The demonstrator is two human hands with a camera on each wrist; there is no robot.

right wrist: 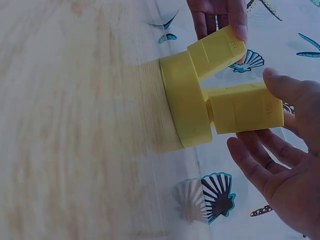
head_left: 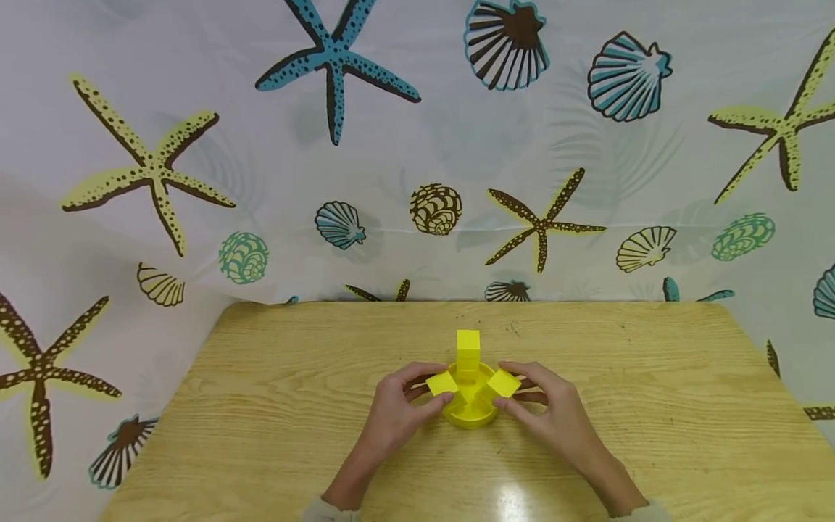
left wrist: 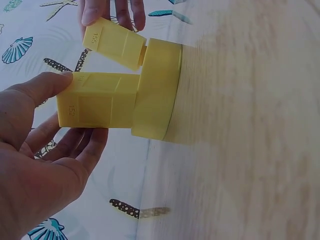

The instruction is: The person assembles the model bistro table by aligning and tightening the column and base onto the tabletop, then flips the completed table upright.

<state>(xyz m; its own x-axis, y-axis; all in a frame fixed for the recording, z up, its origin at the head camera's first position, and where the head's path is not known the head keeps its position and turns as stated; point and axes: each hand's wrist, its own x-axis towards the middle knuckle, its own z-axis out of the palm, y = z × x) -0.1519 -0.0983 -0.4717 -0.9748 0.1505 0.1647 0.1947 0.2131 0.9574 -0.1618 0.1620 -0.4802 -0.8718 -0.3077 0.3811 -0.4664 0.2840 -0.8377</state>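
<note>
On the wooden table stands a round yellow base [head_left: 471, 420] with yellow square-sided blocks rising from it. My left hand [head_left: 396, 406] pinches the left block [left wrist: 97, 100] near its top, thumb on one side and fingers on the other. With thumb and fingers my right hand [head_left: 554, 406] holds the right block [right wrist: 247, 109] the same way. A narrower neck shows between that right block and the base. The back block [head_left: 468, 348] stands upright, untouched by either hand. Small raised numbers mark the side blocks in the wrist views.
The wooden table [head_left: 261, 406] reaches back to a white curtain [head_left: 391, 145] printed with starfish and shells, which also hangs along both sides. A bright light reflection lies on the wood near the front.
</note>
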